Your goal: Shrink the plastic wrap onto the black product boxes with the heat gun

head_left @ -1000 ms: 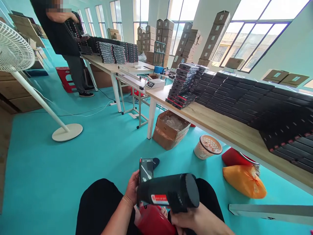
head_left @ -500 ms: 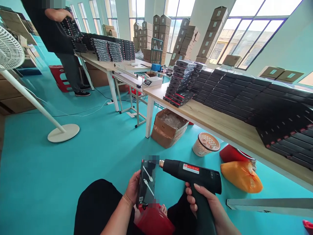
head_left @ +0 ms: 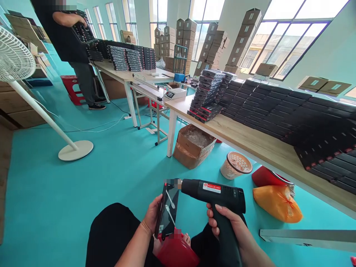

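Observation:
My left hand [head_left: 151,216] grips a slim black retail box with shrink film [head_left: 168,209], which shows a white cable on its front. My right hand [head_left: 226,222] is wrapped around the handle of a black heat gun [head_left: 214,192] with a red and white label. The gun's metal nozzle points left, almost touching the top corner of the box. Both hands are over my lap, and my black-clothed knees show below them. A red object [head_left: 176,254] sits under the box, partly hidden by it.
A long wooden table [head_left: 250,137] on the right holds rows and stacks of black boxes. Below it stand a cardboard box [head_left: 193,146], a patterned bucket [head_left: 236,165], and red and orange bags [head_left: 278,198]. A co-worker [head_left: 72,44] holds boxes at a far table.
The heat gun has swung from pointing away to aiming left at the box's top corner since the oldest frame, with my right hand now around its handle. The box has tilted slightly.

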{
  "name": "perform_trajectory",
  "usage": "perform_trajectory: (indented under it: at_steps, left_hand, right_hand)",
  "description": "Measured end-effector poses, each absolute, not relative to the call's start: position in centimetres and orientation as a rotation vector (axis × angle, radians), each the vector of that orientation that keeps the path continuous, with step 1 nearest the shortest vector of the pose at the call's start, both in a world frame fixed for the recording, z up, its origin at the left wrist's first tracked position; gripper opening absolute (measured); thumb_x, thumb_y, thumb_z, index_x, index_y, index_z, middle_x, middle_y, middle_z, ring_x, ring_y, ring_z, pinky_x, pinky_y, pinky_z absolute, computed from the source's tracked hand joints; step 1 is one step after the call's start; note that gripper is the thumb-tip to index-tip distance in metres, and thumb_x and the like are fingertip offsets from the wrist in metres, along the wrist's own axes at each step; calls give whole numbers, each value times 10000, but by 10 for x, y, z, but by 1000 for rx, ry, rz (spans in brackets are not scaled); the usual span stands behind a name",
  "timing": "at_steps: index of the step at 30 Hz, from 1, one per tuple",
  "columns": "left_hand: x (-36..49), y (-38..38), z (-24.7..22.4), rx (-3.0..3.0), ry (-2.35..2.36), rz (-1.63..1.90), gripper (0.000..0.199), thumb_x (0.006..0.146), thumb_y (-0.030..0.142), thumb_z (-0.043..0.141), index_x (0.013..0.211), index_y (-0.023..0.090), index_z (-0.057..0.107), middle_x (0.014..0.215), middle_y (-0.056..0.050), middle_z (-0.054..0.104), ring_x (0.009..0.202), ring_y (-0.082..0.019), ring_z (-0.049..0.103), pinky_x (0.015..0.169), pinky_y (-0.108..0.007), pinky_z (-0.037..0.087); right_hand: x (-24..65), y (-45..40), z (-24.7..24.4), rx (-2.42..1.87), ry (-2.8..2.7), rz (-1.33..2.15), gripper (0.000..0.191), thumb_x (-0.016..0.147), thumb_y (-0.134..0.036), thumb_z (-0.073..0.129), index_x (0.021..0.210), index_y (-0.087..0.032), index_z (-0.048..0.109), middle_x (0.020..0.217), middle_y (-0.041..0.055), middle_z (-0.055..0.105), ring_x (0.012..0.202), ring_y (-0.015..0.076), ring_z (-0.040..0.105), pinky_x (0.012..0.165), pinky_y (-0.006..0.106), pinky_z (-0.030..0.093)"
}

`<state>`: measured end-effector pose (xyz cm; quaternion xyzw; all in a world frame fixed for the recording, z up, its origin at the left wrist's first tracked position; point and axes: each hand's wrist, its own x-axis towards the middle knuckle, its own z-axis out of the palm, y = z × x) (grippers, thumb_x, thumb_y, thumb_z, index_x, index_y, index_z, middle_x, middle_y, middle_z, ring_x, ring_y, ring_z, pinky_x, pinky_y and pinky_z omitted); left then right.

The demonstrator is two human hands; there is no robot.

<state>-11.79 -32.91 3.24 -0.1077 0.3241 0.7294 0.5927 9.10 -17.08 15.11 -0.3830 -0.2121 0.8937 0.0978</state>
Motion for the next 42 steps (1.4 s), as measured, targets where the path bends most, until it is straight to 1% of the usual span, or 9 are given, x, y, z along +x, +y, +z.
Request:
perform_trajectory:
  at_steps: [8, 13, 17, 21, 26, 31, 34, 37, 42]
  left_hand:
    - [-117, -329, 31, -277, 753, 1681, 380, 940, 399, 575, 914, 64, 753, 709, -124, 766, 606, -229, 720, 640, -329, 575]
    - [-120, -330, 26, -257, 687, 1703, 407, 935, 423, 589, 1070, 68, 736, 873, -146, 797, 782, -283, 763, 797, -394, 588]
    - [-123, -331, 15, -264, 699, 1708, 405, 915, 453, 619, 998, 77, 742, 774, -122, 785, 692, -260, 753, 717, -352, 584]
    - [-125, -330, 12, -298, 691, 1733, 399, 924, 418, 611, 1116, 88, 724, 908, -133, 802, 820, -274, 766, 835, -381, 579]
    - [-125, -330, 15, -286, 735, 1709, 404, 914, 449, 614, 1018, 83, 750, 774, -124, 785, 651, -250, 738, 707, -359, 584]
    - [-126, -330, 16, -305, 695, 1754, 365, 932, 389, 589, 1092, 94, 734, 881, -131, 796, 810, -289, 762, 809, -401, 586]
    - [-126, -330, 14, -275, 727, 1750, 382, 928, 412, 589, 1047, 83, 740, 834, -142, 788, 787, -296, 760, 776, -405, 593]
    - [-127, -332, 14, -266, 750, 1740, 408, 915, 428, 600, 1040, 64, 736, 850, -165, 783, 773, -295, 757, 755, -399, 596]
    - [-130, -333, 16, -258, 736, 1791, 382, 917, 402, 602, 1030, 63, 736, 820, -151, 783, 731, -277, 756, 750, -394, 601]
  right_hand:
    - [75, -178, 180, -1085, -1258, 2546, 336, 734, -343, 782, 961, -107, 708, 715, 26, 680, 553, 119, 587, 482, 218, 454]
    - [75, -185, 203, -949, -2211, 2475, 86, 682, -232, 667, 725, -158, 656, 510, -19, 594, 455, 128, 508, 475, 261, 420]
    - [68, -187, 211, -995, -2179, 2239, 191, 748, -309, 620, 864, -159, 648, 551, -23, 594, 521, 142, 541, 545, 273, 459]
    - [68, -188, 215, -858, -2618, 2294, 73, 677, -208, 611, 613, -185, 584, 519, -23, 563, 484, 132, 520, 469, 247, 404]
    - [65, -190, 214, -922, -2383, 2122, 180, 750, -281, 582, 595, -190, 582, 564, -9, 574, 545, 137, 539, 535, 257, 454]
    - [59, -189, 221, -795, -2734, 2261, 110, 659, -180, 613, 559, -194, 569, 511, -26, 560, 478, 131, 525, 453, 240, 408]
    - [49, -175, 216, -906, -2436, 2131, 88, 713, -275, 641, 710, -189, 622, 536, -32, 564, 502, 135, 524, 495, 261, 443]
    - [42, -153, 207, -977, -2184, 2094, 240, 746, -350, 644, 911, -178, 614, 564, -36, 586, 534, 147, 539, 528, 280, 463]
    - [59, -140, 203, -991, -2320, 2289, 221, 663, -268, 668, 855, -170, 621, 509, -41, 586, 456, 141, 520, 466, 273, 435]
